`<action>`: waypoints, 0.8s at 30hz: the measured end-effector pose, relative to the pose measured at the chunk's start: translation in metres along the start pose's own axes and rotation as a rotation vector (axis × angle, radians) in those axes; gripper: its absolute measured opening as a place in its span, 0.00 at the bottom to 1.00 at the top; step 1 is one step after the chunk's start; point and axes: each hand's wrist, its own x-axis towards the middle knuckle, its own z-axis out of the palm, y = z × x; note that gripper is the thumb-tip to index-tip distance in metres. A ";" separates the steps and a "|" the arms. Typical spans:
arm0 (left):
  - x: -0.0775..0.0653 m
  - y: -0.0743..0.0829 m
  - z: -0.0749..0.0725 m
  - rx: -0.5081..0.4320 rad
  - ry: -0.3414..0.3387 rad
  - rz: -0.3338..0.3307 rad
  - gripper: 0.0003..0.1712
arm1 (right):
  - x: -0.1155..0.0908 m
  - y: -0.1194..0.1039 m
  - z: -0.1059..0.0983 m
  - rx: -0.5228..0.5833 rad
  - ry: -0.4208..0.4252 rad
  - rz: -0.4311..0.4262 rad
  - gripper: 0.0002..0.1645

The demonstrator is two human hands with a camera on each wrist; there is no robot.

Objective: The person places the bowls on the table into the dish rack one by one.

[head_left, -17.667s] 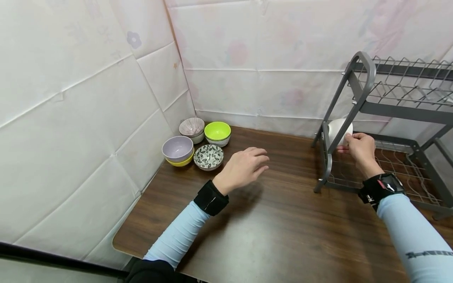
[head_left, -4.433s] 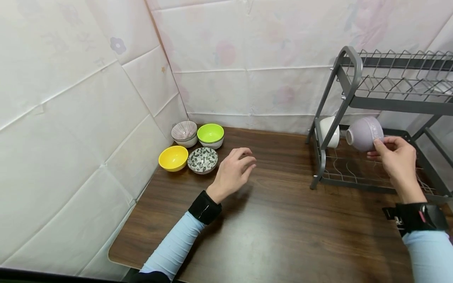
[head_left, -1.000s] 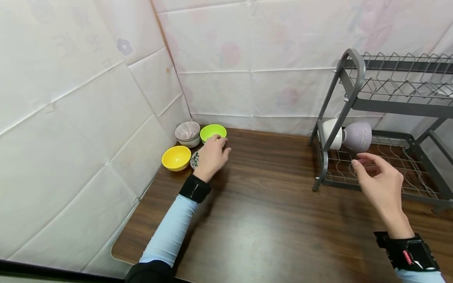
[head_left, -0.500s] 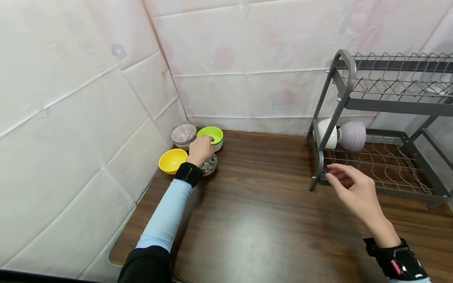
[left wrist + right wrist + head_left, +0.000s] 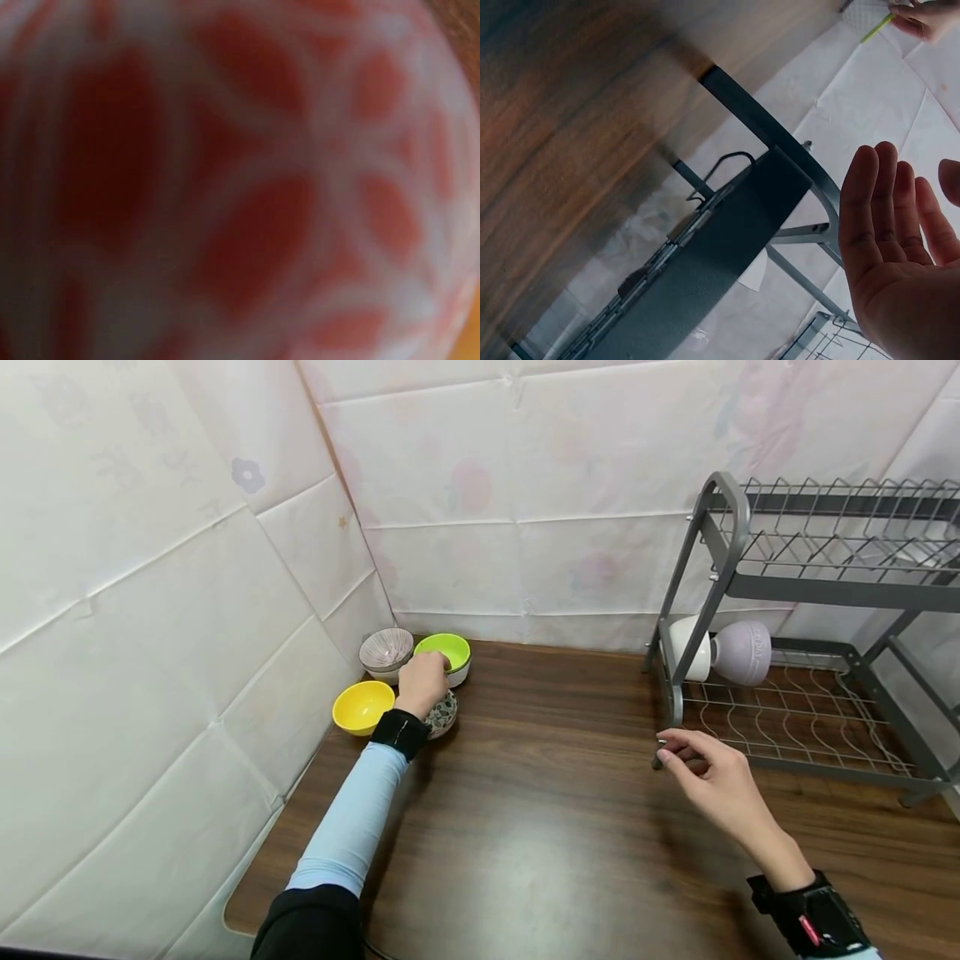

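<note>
My left hand (image 5: 422, 682) reaches into the bowl group at the back left and pinches the near rim of the lime-green bowl (image 5: 450, 646). That bowl sits in a pale bowl (image 5: 459, 675). Under the left wrist lies a black-and-white leaf-patterned bowl (image 5: 442, 717), partly covered. A blurred red-and-white patterned curved surface (image 5: 322, 142) fills the left wrist view. My right hand (image 5: 720, 785) hovers before the dish rack (image 5: 832, 589), fingers loosely bent and holding nothing. On the rack's lower tier a white bowl (image 5: 693, 647) and a lavender bowl (image 5: 742, 653) stand tipped on their sides.
A yellow bowl (image 5: 363, 707) stands left of the left wrist. Behind it is a stack of striped bowls (image 5: 386, 648). The wooden table (image 5: 540, 827) meets fabric-covered walls (image 5: 457, 560) at the left and back. The rack's front left leg (image 5: 672, 710) is close to my right fingertips.
The lavender bowl went from above the yellow one onto the rack, and my right hand released it and drew back left. My left hand moved over to the green bowl and took its rim.
</note>
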 end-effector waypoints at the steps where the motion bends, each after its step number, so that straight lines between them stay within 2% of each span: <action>1: 0.000 0.000 0.000 -0.002 0.003 -0.004 0.15 | 0.000 0.001 0.001 -0.002 -0.009 0.000 0.16; 7: 0.001 -0.002 -0.002 -0.019 0.009 -0.024 0.16 | -0.002 0.004 0.007 -0.039 -0.058 -0.009 0.16; 15: 0.000 -0.003 -0.001 -0.027 0.016 -0.031 0.16 | -0.002 0.005 0.014 -0.056 -0.076 -0.016 0.19; 19: -0.003 -0.002 -0.001 -0.021 0.056 -0.023 0.16 | -0.003 0.005 0.017 -0.052 -0.078 -0.028 0.20; 24: -0.005 -0.003 -0.002 -0.010 0.149 0.014 0.16 | -0.004 0.004 0.021 -0.060 -0.077 -0.030 0.20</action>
